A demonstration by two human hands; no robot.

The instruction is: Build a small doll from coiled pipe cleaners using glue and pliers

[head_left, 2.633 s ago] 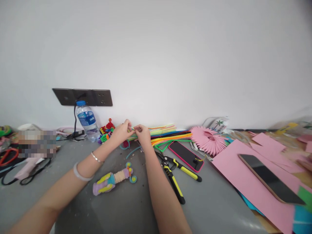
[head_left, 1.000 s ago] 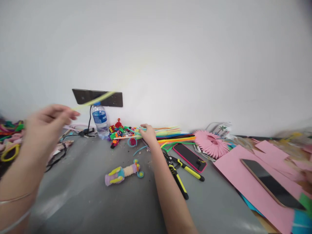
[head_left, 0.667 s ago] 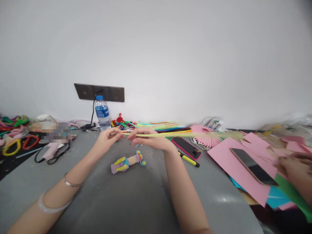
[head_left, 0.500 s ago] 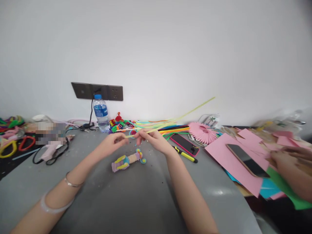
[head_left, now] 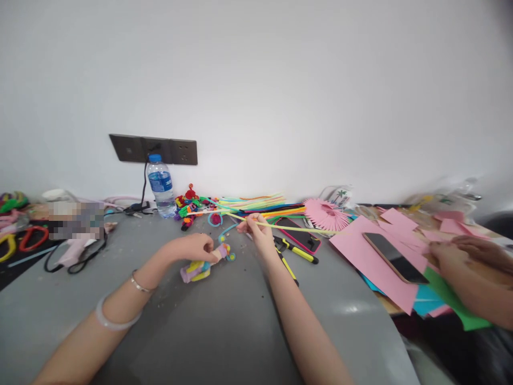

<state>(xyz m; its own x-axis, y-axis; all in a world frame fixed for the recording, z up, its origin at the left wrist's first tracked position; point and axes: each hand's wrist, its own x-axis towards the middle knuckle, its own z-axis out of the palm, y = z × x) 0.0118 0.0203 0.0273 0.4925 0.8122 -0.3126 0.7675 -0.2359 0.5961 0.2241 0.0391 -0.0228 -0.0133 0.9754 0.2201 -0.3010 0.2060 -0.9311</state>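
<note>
On the grey tabletop [head_left: 224,331] lies a small pipe-cleaner figure [head_left: 195,270], wound in purple, yellow, teal and tan, with a blue curl at one end. The left hand [head_left: 194,247] covers its upper end, fingertips closed on it. Just behind, the right hand [head_left: 256,231] pinches a long yellow-green pipe cleaner [head_left: 300,229] that stretches rightward.
</note>
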